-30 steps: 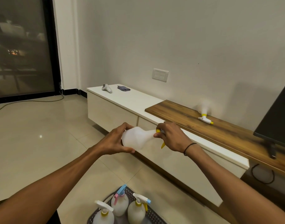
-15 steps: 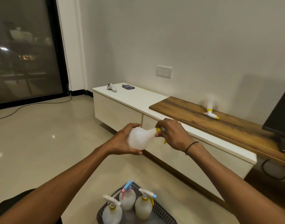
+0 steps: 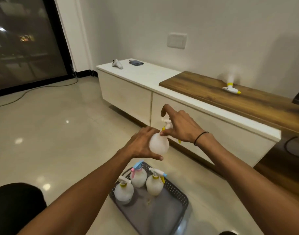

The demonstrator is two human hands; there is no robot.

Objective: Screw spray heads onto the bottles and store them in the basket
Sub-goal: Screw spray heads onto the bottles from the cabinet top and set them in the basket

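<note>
My right hand [image 3: 181, 126] sits on the spray head [image 3: 167, 123]: thumb and lower fingers pinch it just above the yellow collar, while the index finger stands up free, crooked over the nozzle. Directly below those fingers my left hand [image 3: 142, 145] cups the round belly of the white bottle [image 3: 158, 145], thumb underneath, fingers wrapped behind. The bottle's long axis runs nearly upright, neck on top and leaning slightly toward the right hand, so the head lies above the left hand's grip and inside the right hand's pinch. I judge the right hand is the one to turn while the left only steadies; whether the thread is fully seated I cannot tell, since the fingers hide the joint.

Taking the held bottle as landmark: the basket [image 3: 182, 199], a dark perforated tray, lies on the floor straight below and a little nearer me. In it stand three finished bottles [image 3: 138, 178], one with a pink-and-blue head at the far edge, one with a blue-tipped head to its right, one with a white head to the near left. Up and to the right of the held bottle, on the wooden shelf [image 3: 196, 85], one more spray bottle [image 3: 231, 86] lies well apart, beyond easy reach.

My count: five bottles, three stored, one in hand, one waiting.
</note>
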